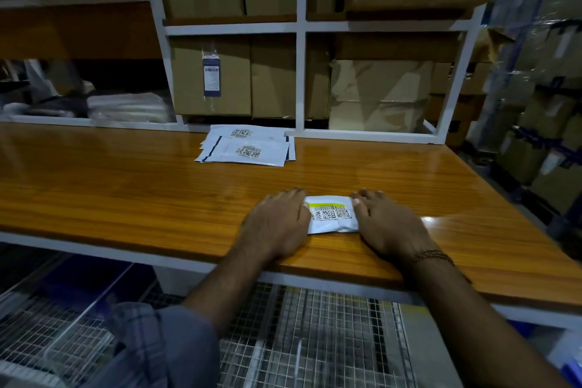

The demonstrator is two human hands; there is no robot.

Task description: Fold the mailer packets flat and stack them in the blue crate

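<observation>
Nearest: wire-mesh shelving (315, 334) below the bench edge, with a dark blue shape (78, 277) at lower left, too dim and blurred to confirm as the blue crate. On the wooden bench (126, 192), near its front edge: one folded mailer packet (330, 214), white with a yellow strip and barcode label facing up, lying flat. Left hand (277, 224) rests palm down over the packet's left end, fingers straight and pressed on it; right hand (387, 224), with a beaded bracelet (431, 255) at the wrist, covers the right end the same way. Neither hand pinches or curls round the packet; both flatten it against the bench. Further back, well apart from the hands: a loose pile of unfolded mailer packets (245, 148), several overlapping, lying against the foot of the white shelf frame (300, 72). Behind that: cardboard boxes (220, 72) in the shelf bays. Status, as judged: one packet at the flattening step, not yet stacked; the rear pile awaits folding; nothing visibly placed in a crate.
</observation>
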